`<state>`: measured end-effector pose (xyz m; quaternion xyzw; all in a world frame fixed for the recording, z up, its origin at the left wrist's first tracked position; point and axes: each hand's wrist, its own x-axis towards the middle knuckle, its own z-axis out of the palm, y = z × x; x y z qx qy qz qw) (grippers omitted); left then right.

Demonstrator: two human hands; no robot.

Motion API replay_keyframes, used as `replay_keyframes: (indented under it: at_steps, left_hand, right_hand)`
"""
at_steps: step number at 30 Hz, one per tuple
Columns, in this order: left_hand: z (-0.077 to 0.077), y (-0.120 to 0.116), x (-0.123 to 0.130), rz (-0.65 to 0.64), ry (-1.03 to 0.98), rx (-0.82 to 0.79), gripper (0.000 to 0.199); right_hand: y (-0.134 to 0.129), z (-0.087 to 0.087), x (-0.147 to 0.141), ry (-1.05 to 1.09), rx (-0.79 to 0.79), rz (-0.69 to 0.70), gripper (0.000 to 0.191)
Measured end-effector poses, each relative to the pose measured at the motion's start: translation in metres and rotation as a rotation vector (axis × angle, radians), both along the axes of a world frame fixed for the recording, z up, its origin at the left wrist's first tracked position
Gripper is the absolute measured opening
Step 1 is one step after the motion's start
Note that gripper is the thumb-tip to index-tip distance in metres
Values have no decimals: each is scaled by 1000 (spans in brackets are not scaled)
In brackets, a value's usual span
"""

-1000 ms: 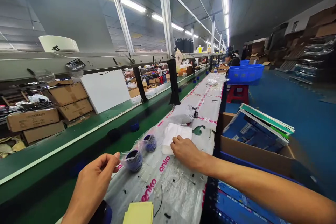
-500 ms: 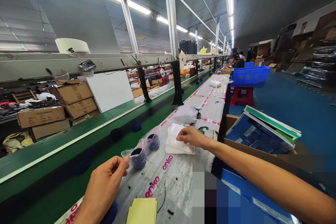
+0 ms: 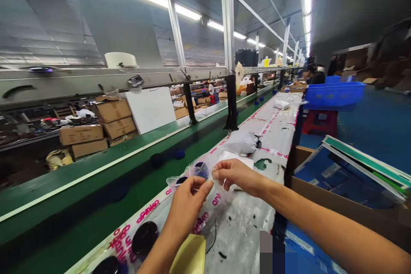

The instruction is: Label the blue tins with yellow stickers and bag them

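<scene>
My left hand [image 3: 192, 197] is closed in a pinch just in front of the two bagged blue rolls; what its fingertips hold is too small to tell. Close by on its right, my right hand [image 3: 229, 173] has thumb and fingers pressed together near the edge of the clear plastic, its grip also unclear. One roll [image 3: 201, 169] stands in clear wrap behind my hands, and the other [image 3: 181, 180] is partly hidden by my left hand. A stack of white sheets [image 3: 239, 158] lies behind my right hand. Yellow paper [image 3: 189, 254] sits beside my left forearm.
A green conveyor belt [image 3: 128, 171] runs along the left. Dark round items [image 3: 145, 239] stand at the near left edge. On the right are a carton [image 3: 321, 192] with blue packages and a blue bin [image 3: 334, 94] on a red stool [image 3: 320, 123]. A person sits farther back.
My left hand has moved right and forward, and my right hand has left the white sheets, so the two are now close together. The view has shifted left, showing dark round items at the near edge.
</scene>
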<state>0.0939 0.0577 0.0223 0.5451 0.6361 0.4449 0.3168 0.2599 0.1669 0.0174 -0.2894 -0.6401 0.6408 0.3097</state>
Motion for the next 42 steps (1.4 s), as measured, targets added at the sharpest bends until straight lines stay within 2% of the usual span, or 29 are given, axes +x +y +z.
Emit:
replay_keyframes:
  at_steps: [2, 5, 7, 9, 10, 13, 14, 16, 20, 23, 27, 31, 33, 36, 38, 40, 42]
  left_hand:
    - [2, -2, -4, 11, -79, -11, 56]
    - [8, -19, -28, 67, -92, -7, 54]
    - [15, -36, -53, 140, -15, -6, 52]
    - [21, -54, -79, 260, 140, 9, 47]
    - [23, -62, -91, 337, 243, 23, 42]
    - [22, -83, -119, 554, 564, 38, 25]
    - [19, -88, -125, 592, 651, 24, 20]
    - [9, -97, -130, 594, 782, -31, 12]
    - [-7, -110, -126, 498, 917, -164, 13]
    - [-8, -117, -119, 450, 939, -254, 13]
    - [-2, -125, -112, 395, 913, -350, 13]
    - [-2, -135, -108, 341, 904, -367, 17]
    - [-6, -139, -106, 282, 937, -355, 17]
    - [-14, -142, -101, 184, 1043, -339, 19]
    - [-20, -141, -97, 160, 1098, -334, 22]
    - [-25, -140, -93, 163, 1118, -334, 26]
    - [-27, -138, -93, 170, 1132, -331, 27]
  right_hand:
    - [-16, 3, -17, 52, -4, 116, 26]
    - [-30, 6, -44, 99, 2, 261, 30]
    - [-32, 6, -68, 112, 3, 298, 33]
    - [-32, 6, -95, 117, 84, 259, 29]
    - [-32, 5, -110, 97, 209, 210, 24]
    - [-35, -3, -150, -39, 750, 76, 12]
    - [-38, -7, -159, -83, 893, 69, 12]
    - [-43, -19, -170, -140, 1041, 118, 9]
    - [-57, -44, -165, -215, 1141, 226, 8]
    - [-64, -55, -152, -252, 1145, 227, 10]
    - [-70, -57, -138, -238, 1096, 207, 10]
    - [-70, -58, -127, -184, 1093, 244, 10]
    - [-70, -61, -123, -199, 1169, 274, 11]
    - [-72, -67, -120, -276, 1363, 340, 14]
    - [-74, -68, -120, -354, 1463, 381, 16]
    - [-78, -65, -123, -443, 1481, 415, 17]
    - [-82, -59, -126, -532, 1433, 434, 16]
